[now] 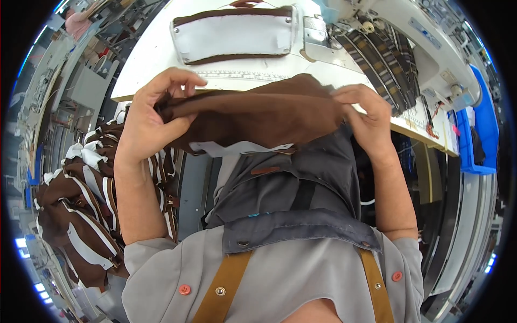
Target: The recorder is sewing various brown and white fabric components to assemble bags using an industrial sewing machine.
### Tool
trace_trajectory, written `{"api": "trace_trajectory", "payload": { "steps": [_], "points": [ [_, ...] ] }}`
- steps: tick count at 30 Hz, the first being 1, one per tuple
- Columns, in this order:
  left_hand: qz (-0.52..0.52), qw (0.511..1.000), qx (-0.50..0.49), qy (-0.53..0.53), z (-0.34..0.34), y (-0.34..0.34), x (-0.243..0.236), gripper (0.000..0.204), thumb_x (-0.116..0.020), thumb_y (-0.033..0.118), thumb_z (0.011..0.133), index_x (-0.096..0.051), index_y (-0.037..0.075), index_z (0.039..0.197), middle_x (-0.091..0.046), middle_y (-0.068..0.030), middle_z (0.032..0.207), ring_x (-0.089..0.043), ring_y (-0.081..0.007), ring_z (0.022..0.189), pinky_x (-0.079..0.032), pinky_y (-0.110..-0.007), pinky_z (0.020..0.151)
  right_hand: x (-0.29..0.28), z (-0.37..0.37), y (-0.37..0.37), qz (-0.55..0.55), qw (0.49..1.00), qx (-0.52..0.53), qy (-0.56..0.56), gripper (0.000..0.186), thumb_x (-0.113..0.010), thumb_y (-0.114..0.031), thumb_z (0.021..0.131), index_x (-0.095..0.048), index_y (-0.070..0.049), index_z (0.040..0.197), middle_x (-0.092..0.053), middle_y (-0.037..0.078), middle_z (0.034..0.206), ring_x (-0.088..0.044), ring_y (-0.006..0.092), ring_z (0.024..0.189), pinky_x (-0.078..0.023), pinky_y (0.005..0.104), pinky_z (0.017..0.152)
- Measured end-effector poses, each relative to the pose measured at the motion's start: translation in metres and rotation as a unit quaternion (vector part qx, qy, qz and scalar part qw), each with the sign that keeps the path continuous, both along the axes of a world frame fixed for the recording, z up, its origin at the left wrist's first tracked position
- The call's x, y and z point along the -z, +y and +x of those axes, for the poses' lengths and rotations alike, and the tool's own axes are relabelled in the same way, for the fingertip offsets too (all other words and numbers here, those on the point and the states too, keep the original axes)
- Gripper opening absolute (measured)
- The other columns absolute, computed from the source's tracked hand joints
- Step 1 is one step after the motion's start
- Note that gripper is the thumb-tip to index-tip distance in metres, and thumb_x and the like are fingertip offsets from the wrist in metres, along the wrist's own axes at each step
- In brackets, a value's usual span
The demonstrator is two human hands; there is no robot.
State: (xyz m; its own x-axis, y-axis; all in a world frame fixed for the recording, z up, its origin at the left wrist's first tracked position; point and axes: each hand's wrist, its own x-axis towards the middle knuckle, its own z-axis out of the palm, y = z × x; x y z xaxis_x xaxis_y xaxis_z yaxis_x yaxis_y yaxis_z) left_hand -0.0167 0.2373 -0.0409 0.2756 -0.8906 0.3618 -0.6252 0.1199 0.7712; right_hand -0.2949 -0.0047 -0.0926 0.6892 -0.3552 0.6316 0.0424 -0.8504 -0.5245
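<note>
A brown fabric piece is stretched between my two hands above my lap, at the table's front edge. Along its lower side runs a pale strip. My left hand grips the left end, thumb in front and fingers curled above it. At the right end, my right hand pinches the edge between thumb and fingers. Behind the piece, on the white table, lies a white panel with brown borders and small metal studs at its corners.
A sewing machine stands at the right, with dark striped cloth beside it. Several brown bag pieces with white trim are heaped at my left, below table height. A blue bin stands at the far right.
</note>
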Motion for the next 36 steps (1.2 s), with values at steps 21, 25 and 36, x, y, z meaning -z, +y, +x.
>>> {"api": "trace_trajectory", "payload": {
  "steps": [21,25,36],
  "points": [
    [-0.29,0.89,0.189,0.297,0.032,0.015,0.016,0.023,-0.079,0.024,0.085,-0.062,0.01,0.093,-0.056,-0.0033,0.099,-0.05,-0.0166,0.096,-0.042,-0.033,0.092,-0.006,0.007,-0.005,-0.073,0.996,0.029,0.032,0.02,-0.068,0.01,0.076,-0.069,-0.003,0.091,-0.073,0.008,0.097,-0.069,0.0241,0.09,-0.055,0.034,0.078],
    [-0.32,0.894,0.15,0.276,0.027,0.015,-0.004,0.018,-0.077,0.017,0.086,-0.064,0.009,0.095,-0.056,-0.0045,0.098,-0.05,-0.016,0.093,-0.041,-0.028,0.088,-0.008,0.013,-0.004,-0.103,0.992,0.046,0.048,0.018,-0.069,0.007,0.079,-0.069,-0.003,0.093,-0.073,0.008,0.102,-0.069,0.0226,0.089,-0.055,0.0338,0.079],
    [-0.206,0.963,0.043,-0.168,-0.049,0.022,-0.07,0.019,-0.084,0.014,0.072,-0.066,0.008,0.074,-0.059,-0.0042,0.077,-0.063,-0.0196,0.069,-0.05,-0.029,0.061,-0.064,0.046,0.014,-0.109,0.994,-0.019,-0.004,0.03,-0.073,-0.009,0.086,-0.067,-0.003,0.115,-0.07,0.012,0.104,-0.067,0.0262,0.092,-0.052,0.0355,0.082]
  ]
}}
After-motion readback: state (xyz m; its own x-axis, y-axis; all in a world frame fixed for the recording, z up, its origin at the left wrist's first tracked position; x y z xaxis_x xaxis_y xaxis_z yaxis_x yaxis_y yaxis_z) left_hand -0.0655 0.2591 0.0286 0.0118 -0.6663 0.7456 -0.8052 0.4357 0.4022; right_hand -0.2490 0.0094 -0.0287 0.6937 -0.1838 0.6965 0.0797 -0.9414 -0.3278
